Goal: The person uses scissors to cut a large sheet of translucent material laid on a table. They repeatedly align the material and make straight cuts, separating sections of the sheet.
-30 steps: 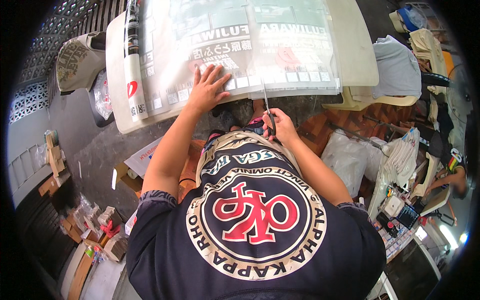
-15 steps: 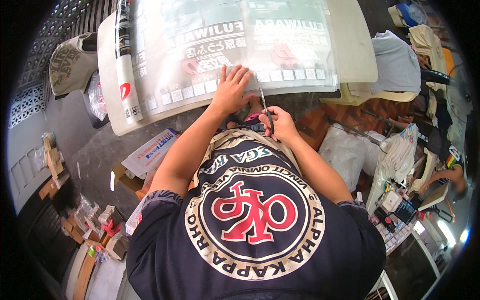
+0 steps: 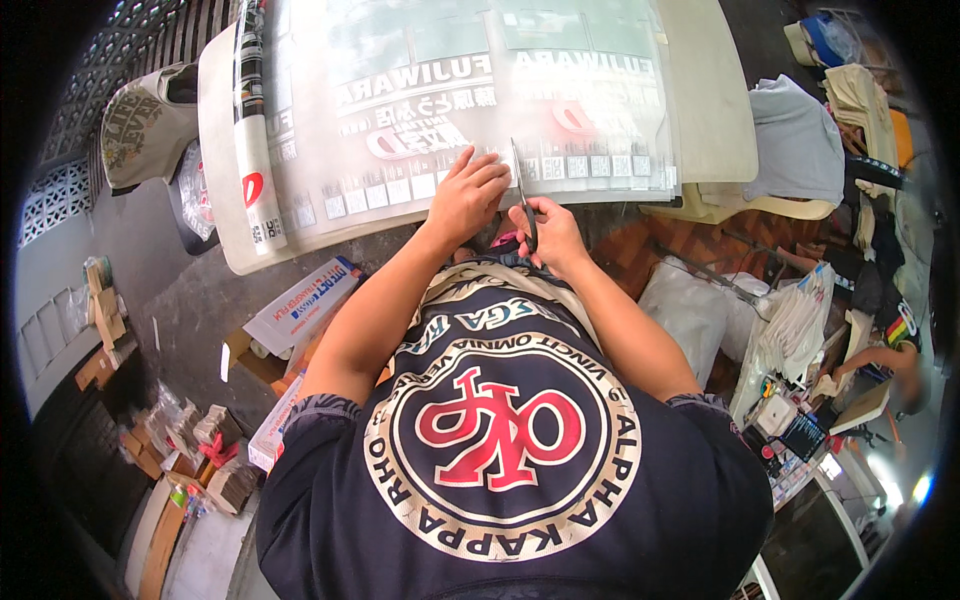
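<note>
A stack of clear printed film sheets [image 3: 420, 140] covers the middle of a pale table [image 3: 715, 110]. My left hand [image 3: 466, 202] lies on the near edge of the sheets, fingers stretched out and pointing away from me. Just to its right, my right hand [image 3: 552, 236] is closed around the dark handles of a pair of scissors [image 3: 522, 186]. Their metal blades point away from me and lie over the near edge of the film, between two printed panels. Whether the blades are parted is too fine to tell.
A partly unrolled film roll [image 3: 258, 180] lies along the table's left side. A grey shirt [image 3: 795, 130] drapes over a seat on the right. Left below the table is a white and blue carton [image 3: 300, 305]. Plastic bags [image 3: 685, 315] sit on the right.
My right hand and the scissors have moved slightly away from me, the blades further over the film. My left hand has shifted slightly toward me, its fingers closer together.
</note>
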Demonstrator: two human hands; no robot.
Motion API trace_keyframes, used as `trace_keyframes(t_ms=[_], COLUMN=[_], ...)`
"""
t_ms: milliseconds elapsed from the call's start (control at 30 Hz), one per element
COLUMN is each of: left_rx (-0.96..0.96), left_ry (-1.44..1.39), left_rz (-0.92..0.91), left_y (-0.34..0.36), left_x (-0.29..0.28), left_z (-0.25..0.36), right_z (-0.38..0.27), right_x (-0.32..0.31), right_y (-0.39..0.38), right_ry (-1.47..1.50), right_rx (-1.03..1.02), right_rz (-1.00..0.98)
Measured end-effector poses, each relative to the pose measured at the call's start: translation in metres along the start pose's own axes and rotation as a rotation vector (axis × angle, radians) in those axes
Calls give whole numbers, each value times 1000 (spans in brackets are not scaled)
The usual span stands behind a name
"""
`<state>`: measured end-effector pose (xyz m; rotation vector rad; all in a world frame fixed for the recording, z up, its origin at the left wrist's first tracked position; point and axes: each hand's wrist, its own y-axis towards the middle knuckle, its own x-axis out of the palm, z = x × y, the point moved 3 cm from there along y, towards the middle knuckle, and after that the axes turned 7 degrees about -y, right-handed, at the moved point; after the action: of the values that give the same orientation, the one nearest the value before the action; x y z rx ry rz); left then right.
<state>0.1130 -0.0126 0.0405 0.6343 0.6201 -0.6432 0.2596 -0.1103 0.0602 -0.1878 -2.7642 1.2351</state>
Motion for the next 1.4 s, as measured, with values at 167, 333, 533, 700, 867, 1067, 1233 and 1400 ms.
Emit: trace_keyframes(t_ms=[167,333,533,700,867,1067,1233,1400], left_rx=[-31,-43,-77,-102,-123,-140,-148,-155], left_ry=[-35,-39,-49,-49,-35,-61,-78,-96], left_rz=[20,19,-3,-6,0,-7,-4,-3], left_y=[3,8,13,15,15,14,17,18], left_x=[-8,-25,-40,-46,-49,-50,-53,-55], left_z=[5,15,27,31,32,31,29,30], right_z=[-24,-57,-99,-130,-151,-168,-190,-205], right_x=[1,0,-3,-5,-3,-10,-16,-26], right_y=[32,82,134,170,196,216,216,233], right_ry=[38,-41,14,13,56,48,-24,-54], right_rx=[-75,-173,-224,-251,-261,-240,-231,-242], right_rz=[33,46,23,28,48,11,21,-16])
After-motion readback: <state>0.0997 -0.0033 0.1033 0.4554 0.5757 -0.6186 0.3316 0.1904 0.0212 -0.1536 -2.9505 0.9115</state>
